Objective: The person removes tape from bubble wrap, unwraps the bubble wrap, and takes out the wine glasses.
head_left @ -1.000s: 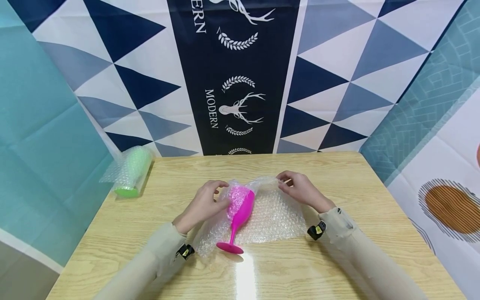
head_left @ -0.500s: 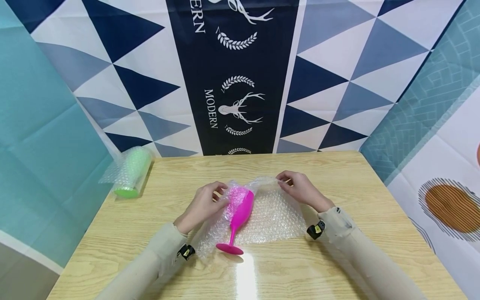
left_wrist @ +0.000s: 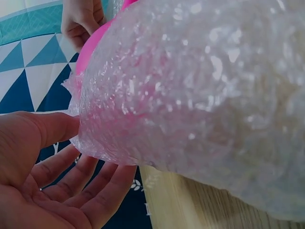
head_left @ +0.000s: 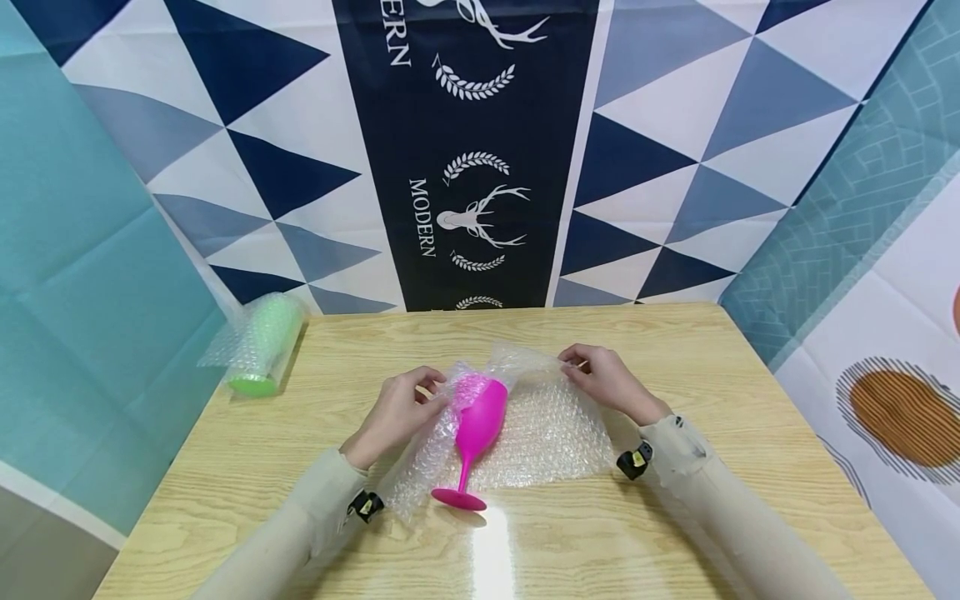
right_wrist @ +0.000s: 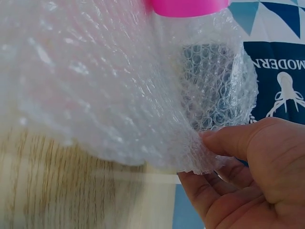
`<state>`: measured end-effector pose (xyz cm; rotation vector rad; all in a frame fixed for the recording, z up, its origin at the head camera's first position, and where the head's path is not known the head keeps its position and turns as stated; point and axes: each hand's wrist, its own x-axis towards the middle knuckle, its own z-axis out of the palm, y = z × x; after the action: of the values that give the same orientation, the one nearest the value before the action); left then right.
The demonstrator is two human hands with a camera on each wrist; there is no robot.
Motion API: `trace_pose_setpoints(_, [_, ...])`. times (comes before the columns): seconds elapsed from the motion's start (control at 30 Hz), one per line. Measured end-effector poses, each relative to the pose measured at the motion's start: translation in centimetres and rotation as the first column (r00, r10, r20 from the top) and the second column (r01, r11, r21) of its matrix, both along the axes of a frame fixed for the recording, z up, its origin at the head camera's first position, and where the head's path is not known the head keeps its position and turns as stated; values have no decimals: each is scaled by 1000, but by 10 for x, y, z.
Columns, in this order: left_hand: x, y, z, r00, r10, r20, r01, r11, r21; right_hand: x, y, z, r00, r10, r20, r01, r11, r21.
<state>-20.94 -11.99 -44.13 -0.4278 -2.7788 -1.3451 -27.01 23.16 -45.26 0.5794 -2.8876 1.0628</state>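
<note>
A bright pink stemmed goblet [head_left: 482, 421] lies on a sheet of bubble wrap [head_left: 551, 433] at the middle of the table, its round foot toward me. My left hand [head_left: 399, 410] pinches the wrap's left edge, which is lifted and folded partly over the goblet's bowl. In the left wrist view, thumb and fingers [left_wrist: 57, 129] meet that edge, and pink shows through the wrap [left_wrist: 157, 95]. At the upper right corner, my right hand [head_left: 606, 379] pinches the sheet between thumb and fingers; the right wrist view shows the wrap [right_wrist: 209, 90] bunched there, with the goblet's pink rim [right_wrist: 190, 5] above.
A light green cylindrical item [head_left: 266, 346] in bubble wrap lies at the table's far left corner. The wooden table [head_left: 360, 346] ends at a patterned cloth backdrop [head_left: 480, 167]. Cloth walls flank both sides.
My left hand has moved slightly left and drawn the wrap back, so more of the pink bowl shows. The right hand has barely moved, still holding its corner.
</note>
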Motion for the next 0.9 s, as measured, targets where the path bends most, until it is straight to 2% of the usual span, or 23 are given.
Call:
trace_pose_setpoints(0.2, [0, -4, -2, 999, 36, 8, -36, 999, 0, 0, 1, -2, 1000, 0, 0, 0, 1000, 5])
trace_pose_setpoints(0.4, [-2, -11, -6, 998, 60, -21, -60, 998, -12, -1, 2, -6, 1000, -3, -1, 3, 1000, 2])
trace_pose_setpoints(0.9, [-7, -28, -15, 997, 71, -28, -71, 997, -24, -2, 7, -12, 1000, 9, -23, -9, 1000, 4])
